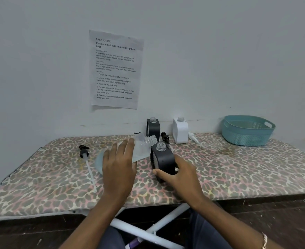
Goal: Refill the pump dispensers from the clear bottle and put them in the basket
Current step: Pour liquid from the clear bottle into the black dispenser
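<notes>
My left hand (118, 166) grips the clear bottle (142, 147), tipped to the right so its open mouth sits just above the neck of a black dispenser (163, 159). My right hand (179, 174) holds that black dispenser near its base, upright and slightly tilted. A second black dispenser (153, 125) and a white dispenser (180, 130) stand uncapped at the back by the wall. A black pump head with a long tube (87, 159) lies to the left. Another black pump (165, 137) and a white pump (194, 138) lie near the back bottles. The teal basket (247, 131) stands at the back right.
The work surface is an ironing board with a leopard-print cover (238, 168), its white legs showing below. A printed sheet (115, 69) hangs on the wall behind. The board's left edge has a metal rail (20, 168).
</notes>
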`<state>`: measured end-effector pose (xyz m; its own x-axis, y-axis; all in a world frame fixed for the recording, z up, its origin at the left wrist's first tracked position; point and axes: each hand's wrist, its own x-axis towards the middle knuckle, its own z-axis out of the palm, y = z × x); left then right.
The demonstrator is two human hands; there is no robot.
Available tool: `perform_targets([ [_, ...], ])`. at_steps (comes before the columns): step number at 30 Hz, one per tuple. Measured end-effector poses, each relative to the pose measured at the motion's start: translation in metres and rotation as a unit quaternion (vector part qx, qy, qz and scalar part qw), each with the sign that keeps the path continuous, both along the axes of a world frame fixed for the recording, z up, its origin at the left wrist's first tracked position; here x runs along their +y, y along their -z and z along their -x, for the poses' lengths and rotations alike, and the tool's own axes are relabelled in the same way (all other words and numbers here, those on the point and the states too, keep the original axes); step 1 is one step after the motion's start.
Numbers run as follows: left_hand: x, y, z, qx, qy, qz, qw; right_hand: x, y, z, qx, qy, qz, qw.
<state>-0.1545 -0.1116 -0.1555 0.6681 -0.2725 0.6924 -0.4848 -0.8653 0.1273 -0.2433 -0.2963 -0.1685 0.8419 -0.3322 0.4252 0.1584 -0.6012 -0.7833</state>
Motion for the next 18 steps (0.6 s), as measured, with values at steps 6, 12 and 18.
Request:
perform_targets([
  [6, 0.0002, -0.0030, 0.0032, -0.004, -0.001, -0.005, 1.000, 0.0015, 0.0003, -0.0003, 0.000, -0.004, 0.003, 1.000],
  [12, 0.0003, -0.0039, 0.0031, -0.015, -0.007, -0.013, 1.000, 0.0008, 0.0002, -0.0003, 0.002, -0.004, 0.007, 1.000],
  [18, 0.0010, -0.0056, 0.0038, -0.028, -0.010, -0.016, 0.999, 0.0022, -0.0016, 0.0007, -0.001, -0.010, 0.014, 1.000],
])
